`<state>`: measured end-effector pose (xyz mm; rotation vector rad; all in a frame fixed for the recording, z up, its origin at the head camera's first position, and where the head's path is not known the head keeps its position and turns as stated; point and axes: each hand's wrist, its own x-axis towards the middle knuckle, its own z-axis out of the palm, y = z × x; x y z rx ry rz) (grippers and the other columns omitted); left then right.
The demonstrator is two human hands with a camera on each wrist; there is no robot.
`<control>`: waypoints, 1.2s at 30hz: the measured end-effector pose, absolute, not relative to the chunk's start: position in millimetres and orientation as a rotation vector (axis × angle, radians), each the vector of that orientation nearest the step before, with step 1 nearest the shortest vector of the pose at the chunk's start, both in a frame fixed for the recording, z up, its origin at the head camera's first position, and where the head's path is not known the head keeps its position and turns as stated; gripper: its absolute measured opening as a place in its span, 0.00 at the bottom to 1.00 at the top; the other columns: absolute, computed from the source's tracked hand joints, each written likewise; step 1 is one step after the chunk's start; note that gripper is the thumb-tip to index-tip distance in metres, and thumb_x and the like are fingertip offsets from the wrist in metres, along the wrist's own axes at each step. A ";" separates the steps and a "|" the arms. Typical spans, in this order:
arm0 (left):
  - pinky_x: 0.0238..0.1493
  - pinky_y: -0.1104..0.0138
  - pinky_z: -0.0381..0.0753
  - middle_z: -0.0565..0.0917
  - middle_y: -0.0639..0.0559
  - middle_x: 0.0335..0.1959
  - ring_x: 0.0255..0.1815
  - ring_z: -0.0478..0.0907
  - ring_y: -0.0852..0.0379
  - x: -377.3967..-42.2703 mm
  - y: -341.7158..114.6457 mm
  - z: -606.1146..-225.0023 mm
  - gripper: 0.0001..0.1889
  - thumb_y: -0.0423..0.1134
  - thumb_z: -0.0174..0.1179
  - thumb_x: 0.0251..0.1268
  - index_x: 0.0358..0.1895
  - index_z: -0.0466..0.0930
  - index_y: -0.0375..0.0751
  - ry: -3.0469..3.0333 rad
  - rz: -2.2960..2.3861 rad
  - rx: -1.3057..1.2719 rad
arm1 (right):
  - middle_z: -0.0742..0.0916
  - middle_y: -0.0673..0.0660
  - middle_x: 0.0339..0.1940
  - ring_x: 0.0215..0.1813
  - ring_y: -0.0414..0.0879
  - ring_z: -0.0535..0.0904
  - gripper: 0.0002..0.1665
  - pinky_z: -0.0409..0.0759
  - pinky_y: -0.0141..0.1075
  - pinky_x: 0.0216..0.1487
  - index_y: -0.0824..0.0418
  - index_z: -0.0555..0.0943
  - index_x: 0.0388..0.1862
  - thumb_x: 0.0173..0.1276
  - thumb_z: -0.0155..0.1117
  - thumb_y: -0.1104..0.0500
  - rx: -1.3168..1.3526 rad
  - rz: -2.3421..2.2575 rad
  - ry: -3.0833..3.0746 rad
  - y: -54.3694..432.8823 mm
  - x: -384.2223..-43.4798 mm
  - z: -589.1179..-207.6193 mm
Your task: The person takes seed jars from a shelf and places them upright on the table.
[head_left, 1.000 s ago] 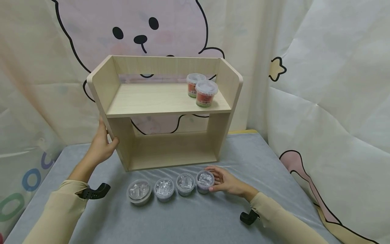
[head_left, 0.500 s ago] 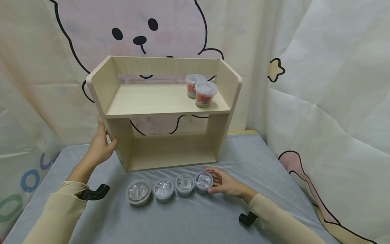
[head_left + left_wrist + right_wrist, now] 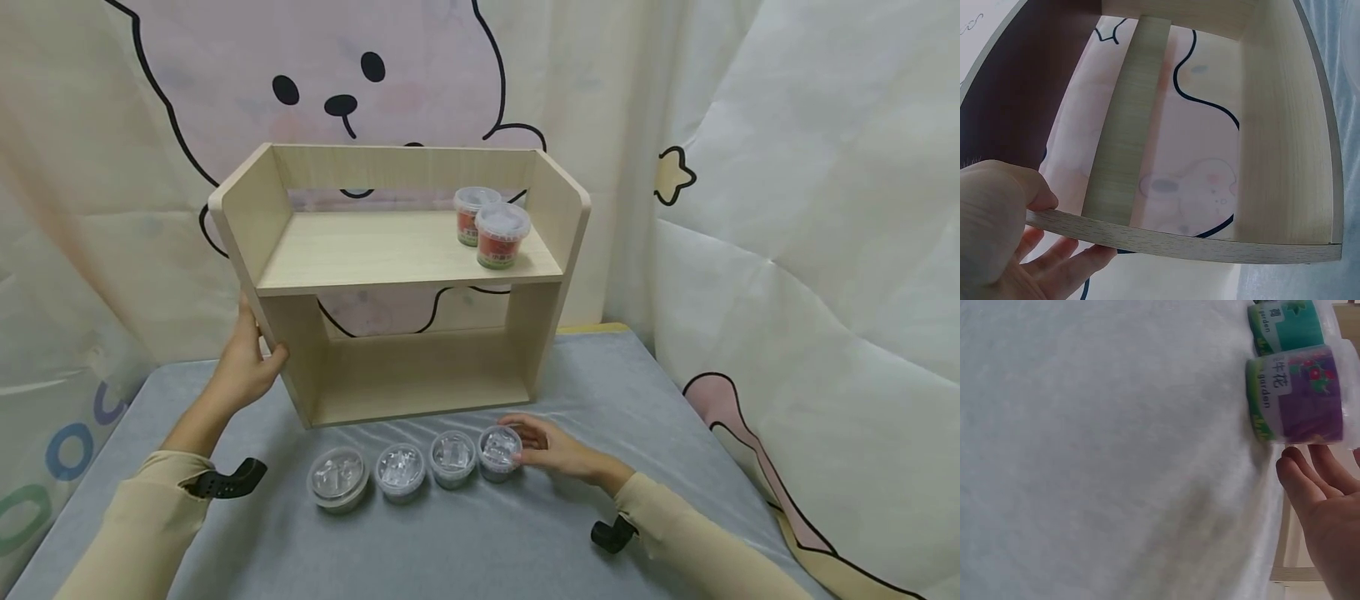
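Observation:
My left hand [image 3: 246, 367] grips the left side panel of a light wooden two-tier shelf [image 3: 420, 367]. In the left wrist view, its thumb lies on one side of the panel edge and its fingers on the other. My right hand [image 3: 555, 450] is at the right end of a row of several small clear-lidded tubs, beside the rightmost tub [image 3: 499, 450]. Its fingers reach along that tub's right side, thumb nearest me. In the right wrist view this tub [image 3: 1310, 397] has a purple and green label, and the loosely bent fingers [image 3: 1300, 487] lie right at its wall.
Two red-labelled tubs [image 3: 501, 237] stand on the upper shelf at the right. The other tubs in the row are a wider one [image 3: 337, 479] at the left and two between [image 3: 401, 471]. A blue-grey cloth [image 3: 420, 554] covers the table. Printed curtains hang behind and beside it.
My right thumb has shifted slightly up toward the rim of the rightmost tub. My left hand keeps its hold on the shelf, and the tubs stay in place; the head view has tilted slightly.

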<state>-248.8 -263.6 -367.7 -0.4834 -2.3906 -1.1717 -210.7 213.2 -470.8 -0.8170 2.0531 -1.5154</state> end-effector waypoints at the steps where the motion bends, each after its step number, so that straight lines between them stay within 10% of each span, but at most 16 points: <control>1: 0.62 0.25 0.63 0.53 0.26 0.77 0.70 0.61 0.20 -248.4 -263.9 -367.5 0.53 0.19 0.52 0.58 0.82 0.32 0.51 -2.395 -1.172 -0.480 | 0.71 0.73 0.74 0.76 0.64 0.68 0.35 0.71 0.24 0.66 0.71 0.61 0.76 0.75 0.60 0.61 -0.808 -1.498 2.071 213.1 -210.9 -468.2; 11: 0.63 0.25 0.62 0.52 0.26 0.77 0.71 0.59 0.20 -247.6 -264.7 -365.2 0.52 0.19 0.51 0.58 0.82 0.33 0.49 -2.386 -1.174 -0.492 | 0.70 0.79 0.71 0.73 0.76 0.64 0.34 0.73 0.25 0.66 0.75 0.60 0.75 0.77 0.55 0.60 -0.880 -1.513 2.085 213.3 -215.6 -433.1; 36: 0.61 0.28 0.65 0.57 0.24 0.74 0.68 0.63 0.22 -245.9 -263.5 -368.5 0.51 0.19 0.54 0.57 0.81 0.36 0.45 -2.407 -1.142 -0.469 | 0.66 0.66 0.79 0.77 0.51 0.68 0.36 0.74 0.29 0.70 0.65 0.55 0.80 0.75 0.50 0.65 -0.915 -1.751 2.285 207.7 -221.7 -289.3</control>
